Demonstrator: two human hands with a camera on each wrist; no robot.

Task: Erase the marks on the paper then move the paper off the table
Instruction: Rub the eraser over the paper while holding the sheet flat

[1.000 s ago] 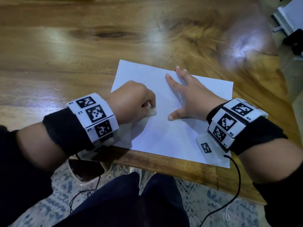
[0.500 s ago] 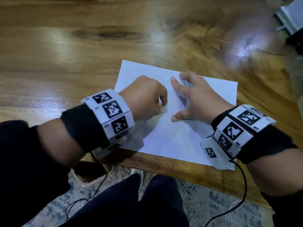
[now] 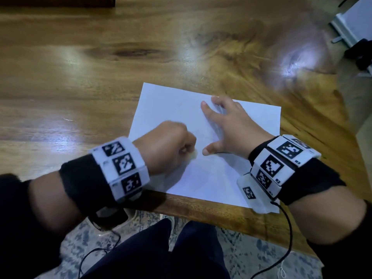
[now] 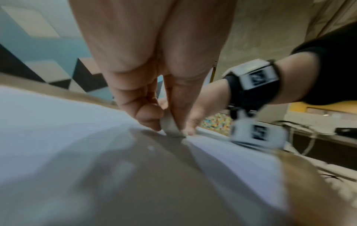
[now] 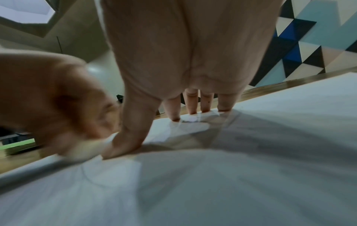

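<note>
The paper (image 3: 205, 141) lay flat near the front edge of the wooden worktop (image 3: 80, 77), its near corner hidden beneath the right wrist band. The left hand (image 3: 167, 146) was curled tight around a small pale eraser (image 4: 171, 127), pinched between thumb and fingers with its tip pressed on the sheet. The right hand (image 3: 231, 127) was spread wide, fingertips and thumb planted on the paper to pin it down.

The risk, as it looked from there, was the sheet itself — thin, and likely to buckle or crease if the eraser dragged toward a part the right hand was not bracing. The eraser sat just beside the right thumb, so a hard stroke might ride into it. Any marks were too faint to make out, so patches could easily be missed. A shove toward the near edge might slide the paper off early.
</note>
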